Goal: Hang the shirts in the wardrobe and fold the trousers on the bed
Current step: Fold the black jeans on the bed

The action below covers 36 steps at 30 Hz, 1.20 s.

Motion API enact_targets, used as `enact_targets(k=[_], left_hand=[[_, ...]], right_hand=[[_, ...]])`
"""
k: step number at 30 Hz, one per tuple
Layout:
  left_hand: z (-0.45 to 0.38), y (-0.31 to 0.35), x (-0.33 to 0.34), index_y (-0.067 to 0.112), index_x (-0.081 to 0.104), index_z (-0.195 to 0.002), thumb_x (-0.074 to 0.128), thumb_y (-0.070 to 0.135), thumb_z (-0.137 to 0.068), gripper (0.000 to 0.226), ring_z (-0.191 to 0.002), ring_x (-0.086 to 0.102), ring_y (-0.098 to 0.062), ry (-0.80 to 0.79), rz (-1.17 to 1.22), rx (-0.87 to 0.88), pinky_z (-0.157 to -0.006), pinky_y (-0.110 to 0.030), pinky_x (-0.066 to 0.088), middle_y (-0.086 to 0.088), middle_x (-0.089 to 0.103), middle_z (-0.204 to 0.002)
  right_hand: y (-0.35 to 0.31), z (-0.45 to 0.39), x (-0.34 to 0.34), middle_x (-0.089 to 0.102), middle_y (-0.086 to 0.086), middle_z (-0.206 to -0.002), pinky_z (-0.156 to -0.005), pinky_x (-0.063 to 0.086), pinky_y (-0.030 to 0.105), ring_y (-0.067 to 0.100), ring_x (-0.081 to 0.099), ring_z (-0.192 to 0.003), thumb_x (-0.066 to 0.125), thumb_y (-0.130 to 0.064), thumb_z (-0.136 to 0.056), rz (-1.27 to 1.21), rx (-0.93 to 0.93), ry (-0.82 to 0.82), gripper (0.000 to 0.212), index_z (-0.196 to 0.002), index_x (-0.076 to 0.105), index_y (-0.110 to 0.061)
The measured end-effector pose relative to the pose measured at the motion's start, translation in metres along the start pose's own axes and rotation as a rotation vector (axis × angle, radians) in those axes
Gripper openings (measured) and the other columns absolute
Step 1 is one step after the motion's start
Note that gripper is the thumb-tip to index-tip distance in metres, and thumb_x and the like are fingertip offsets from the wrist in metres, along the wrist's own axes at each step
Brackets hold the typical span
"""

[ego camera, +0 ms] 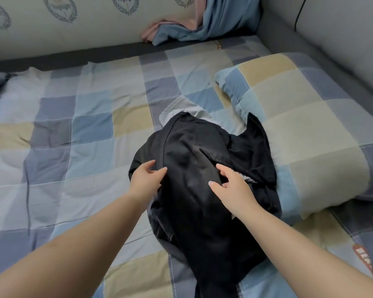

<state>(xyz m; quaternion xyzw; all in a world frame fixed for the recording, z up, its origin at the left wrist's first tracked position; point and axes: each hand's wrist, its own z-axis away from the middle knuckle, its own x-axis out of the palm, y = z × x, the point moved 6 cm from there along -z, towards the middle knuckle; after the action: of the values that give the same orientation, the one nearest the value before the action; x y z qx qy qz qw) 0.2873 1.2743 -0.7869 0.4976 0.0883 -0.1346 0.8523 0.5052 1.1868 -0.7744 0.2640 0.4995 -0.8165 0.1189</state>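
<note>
While lying rumpled in a heap on the checked quilt (pixel 91 117) of the bed, covered a pale grey garment (pixel 179 107) whose edge showed at the far side: the black trousers (pixel 194 168). Rested on the near left part of that dark heap, fingers loosely spread and thumb apart, pinching nothing that could be seen: the left hand (pixel 145 179). Lay on the right part of the heap, fingers relaxed and slightly parted, fingertips touching the black cloth beside a slit-like fold: the right hand (pixel 230 186). Sat just right of the heap, touching it: a checked pillow (pixel 299 125). Draped against the padded wall at the far side, well apart: blue and pink cloths (pixel 202 24).
</note>
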Motion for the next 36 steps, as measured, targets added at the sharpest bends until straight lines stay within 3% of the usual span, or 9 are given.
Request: enact_targets(k=[8,14,18,21,23,26,28,31,36], left_hand=[[0.085,0.077,0.005,0.035,0.069,-0.113,0.054,0.019,-0.082,0.038,-0.095,0.069,-0.019,-0.437,0.108,0.077,-0.087,-0.034,0.055,-0.004,0.073,-0.104],[0.178,0.135,-0.001,0.039,0.067,-0.115,0.051,0.019,-0.075,0.047,-0.087,0.066,-0.006,-0.599,-0.049,0.136,-0.077,-0.019,0.048,0.008,0.073,-0.099],[0.221,0.166,-0.013,0.044,0.067,-0.102,0.051,0.019,-0.073,0.041,-0.076,0.053,-0.013,-0.597,-0.152,0.146,-0.07,-0.027,0.042,-0.004,0.07,-0.09],[0.248,0.179,-0.033,0.031,0.055,-0.106,0.059,0.023,-0.074,0.033,-0.057,0.045,-0.007,-0.52,-0.148,0.17,-0.051,-0.018,0.036,0.002,0.052,-0.069],[0.264,0.185,-0.049,0.024,0.051,-0.109,0.068,0.024,-0.081,0.033,-0.055,0.049,-0.003,-0.432,-0.097,0.165,-0.05,-0.015,0.037,0.007,0.056,-0.068],[0.277,0.199,-0.079,0.012,0.055,-0.111,0.067,0.031,-0.087,0.033,-0.076,0.063,-0.009,-0.203,0.097,0.06,-0.073,-0.028,0.054,-0.003,0.068,-0.09],[0.284,0.216,-0.094,0.013,0.056,-0.109,0.063,0.041,-0.088,0.036,-0.096,0.064,-0.018,-0.151,0.193,-0.036,-0.093,-0.041,0.053,-0.008,0.065,-0.107],[0.306,0.248,-0.099,0.02,0.055,-0.108,0.063,0.047,-0.087,0.035,-0.104,0.064,-0.016,-0.28,0.232,-0.128,-0.082,-0.034,0.055,0.0,0.064,-0.11],[0.339,0.28,-0.12,0.006,0.06,-0.113,0.06,-0.003,-0.088,0.026,-0.091,0.067,-0.029,-0.302,0.27,-0.093,-0.078,-0.036,0.054,-0.013,0.071,-0.099]], right_hand=[[-0.071,0.028,-0.034,0.045,-0.008,-0.131,-0.082,0.036,0.019,0.002,0.05,-0.102,0.056,-0.044,-0.09,-0.017,-0.062,0.085,0.049,-0.136,0.049,-0.029],[-0.14,0.059,-0.063,0.041,0.001,-0.146,-0.096,0.049,0.04,0.022,0.049,-0.125,0.062,-0.057,-0.081,-0.234,0.245,-0.196,0.087,-0.15,0.024,-0.02],[-0.166,0.095,-0.072,0.057,0.005,-0.102,-0.079,0.056,0.032,0.017,0.062,-0.092,0.066,-0.021,-0.084,-0.207,0.334,-0.32,0.072,-0.145,0.03,-0.01],[-0.189,0.125,-0.087,0.039,0.003,-0.063,-0.058,0.045,0.031,0.016,0.043,-0.056,0.051,-0.005,-0.083,-0.238,0.223,-0.283,0.014,-0.077,0.052,-0.019],[-0.2,0.145,-0.1,0.028,0.001,-0.058,-0.055,0.026,0.031,0.016,0.028,-0.053,0.047,-0.006,-0.083,-0.267,0.132,-0.228,0.032,-0.059,0.033,-0.022],[-0.225,0.191,-0.123,0.045,0.0,-0.055,-0.054,0.032,0.029,0.011,0.042,-0.053,0.049,-0.011,-0.088,-0.239,-0.085,-0.198,0.025,-0.063,0.051,-0.012],[-0.244,0.225,-0.13,0.069,-0.004,-0.081,-0.073,0.047,0.022,0.005,0.061,-0.076,0.05,-0.011,-0.091,-0.214,-0.235,-0.226,0.022,-0.089,0.071,-0.015],[-0.286,0.282,-0.143,0.064,-0.009,-0.084,-0.078,0.046,0.019,0.004,0.06,-0.082,0.05,-0.015,-0.089,-0.22,-0.45,-0.241,0.023,-0.087,0.067,-0.031],[-0.327,0.34,-0.146,0.053,-0.004,-0.079,-0.074,0.04,0.021,0.005,0.051,-0.075,0.052,-0.01,-0.09,-0.052,-0.671,-0.303,0.015,-0.086,0.066,-0.013]])
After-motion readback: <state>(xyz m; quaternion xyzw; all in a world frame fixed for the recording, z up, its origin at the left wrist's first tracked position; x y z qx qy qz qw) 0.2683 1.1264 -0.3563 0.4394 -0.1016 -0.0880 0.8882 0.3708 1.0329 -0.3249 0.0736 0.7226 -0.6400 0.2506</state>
